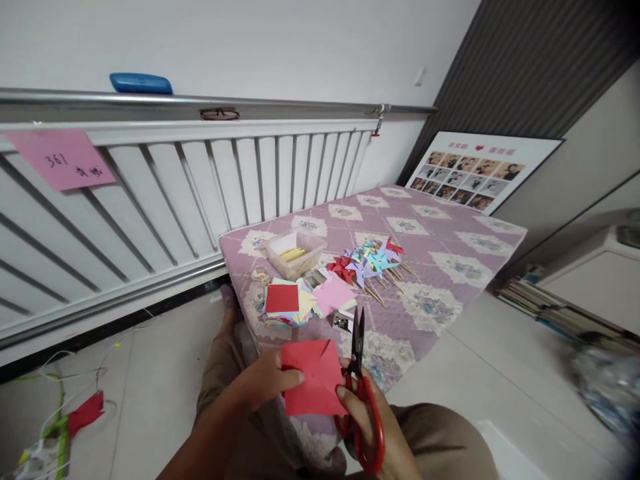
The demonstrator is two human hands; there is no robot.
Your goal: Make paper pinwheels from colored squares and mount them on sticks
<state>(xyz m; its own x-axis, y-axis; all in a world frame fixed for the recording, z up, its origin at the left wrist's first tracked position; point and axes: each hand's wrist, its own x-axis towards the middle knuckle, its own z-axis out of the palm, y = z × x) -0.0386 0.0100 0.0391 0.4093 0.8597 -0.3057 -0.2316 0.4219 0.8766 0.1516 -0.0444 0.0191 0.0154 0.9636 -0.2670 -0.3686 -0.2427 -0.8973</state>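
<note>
My left hand (270, 381) pinches the left edge of a red paper square (313, 393), thumb on top. A dark cut or crease shows near the paper's upper right corner. Red-handled scissors (369, 417) are gripped in my right hand (367, 407), their dark blades pointing up and away, slightly apart. Fingers of that same hand also touch the paper's right edge. Just beyond my hands lies a stack of coloured paper squares, a red sheet (282, 299) on top and a pink sheet (334, 295) beside it. Several paper pinwheels (367, 263) on sticks lie farther right.
A clear plastic box (296, 253) holds thin wooden sticks, with a small round container (260, 276) near it. Everything rests on a purple patterned tablecloth (440, 233). A white radiator (240, 180) stands behind. Cables and a power strip (47, 457) lie on the floor at left.
</note>
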